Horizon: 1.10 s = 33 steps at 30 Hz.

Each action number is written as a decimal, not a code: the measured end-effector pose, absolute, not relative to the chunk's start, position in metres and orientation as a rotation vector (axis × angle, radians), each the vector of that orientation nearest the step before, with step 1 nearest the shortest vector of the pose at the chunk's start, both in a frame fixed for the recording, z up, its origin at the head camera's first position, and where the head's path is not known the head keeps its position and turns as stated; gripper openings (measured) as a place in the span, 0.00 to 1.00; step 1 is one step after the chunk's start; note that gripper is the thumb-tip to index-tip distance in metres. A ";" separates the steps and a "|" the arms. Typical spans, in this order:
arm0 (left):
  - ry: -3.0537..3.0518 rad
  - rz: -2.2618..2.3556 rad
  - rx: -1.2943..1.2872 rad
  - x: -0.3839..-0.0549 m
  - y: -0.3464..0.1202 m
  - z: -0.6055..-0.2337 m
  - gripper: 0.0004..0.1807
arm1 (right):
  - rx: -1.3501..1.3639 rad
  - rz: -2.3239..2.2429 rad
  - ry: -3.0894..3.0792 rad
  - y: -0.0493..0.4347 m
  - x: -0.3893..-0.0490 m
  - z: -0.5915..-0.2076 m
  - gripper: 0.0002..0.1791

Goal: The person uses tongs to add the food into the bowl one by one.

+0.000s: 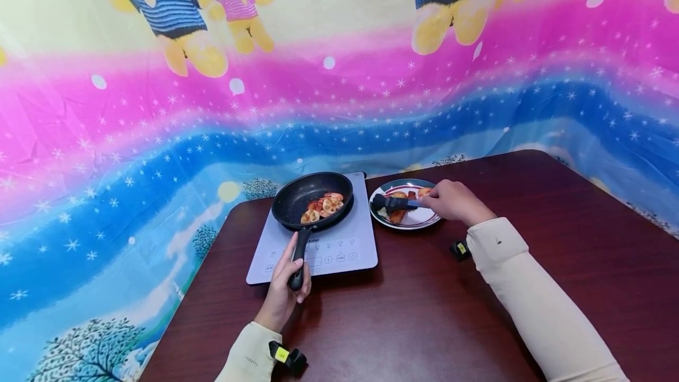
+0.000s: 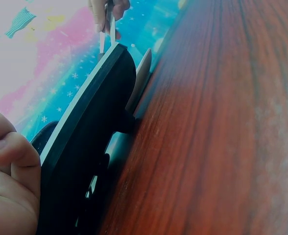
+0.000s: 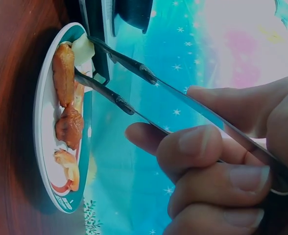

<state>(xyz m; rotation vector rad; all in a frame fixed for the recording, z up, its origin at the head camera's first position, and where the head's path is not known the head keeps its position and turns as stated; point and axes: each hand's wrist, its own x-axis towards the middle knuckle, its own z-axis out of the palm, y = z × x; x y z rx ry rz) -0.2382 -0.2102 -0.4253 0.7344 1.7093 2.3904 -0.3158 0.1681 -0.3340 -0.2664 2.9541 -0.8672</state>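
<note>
My left hand [image 1: 283, 285] grips the black handle [image 1: 301, 246] of a frying pan [image 1: 294, 193]. The pan sits on a white induction cooktop [image 1: 361, 240], with browned round slices [image 1: 313, 214] and reddish pieces inside. My right hand [image 1: 458, 202] holds metal tongs [image 3: 198, 105] with black tips over a round plate [image 1: 405, 226]. In the right wrist view, the tips stand apart at a pale green piece [image 3: 83, 49], beside a browned piece of meat [image 3: 63, 73]. Another browned piece [image 3: 69, 127] and what looks like a shrimp [image 3: 68, 169] lie lower on the plate.
The plate stands just right of the cooktop on a dark red-brown wooden table [image 1: 424, 299]. A printed cloth [image 1: 329, 99] with bears and snowflakes hangs behind the table and along its left. Both wrists carry small black devices [image 1: 289, 358].
</note>
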 end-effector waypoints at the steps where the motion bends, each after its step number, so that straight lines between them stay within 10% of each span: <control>1: 1.711 2.391 0.731 -0.238 -0.210 -0.426 0.35 | -0.262 -0.871 2.955 0.168 -0.316 -0.333 0.20; 33: 1.716 2.389 0.726 -0.238 -0.210 -0.425 0.36 | -0.327 -1.097 3.132 0.153 -0.307 -0.316 0.26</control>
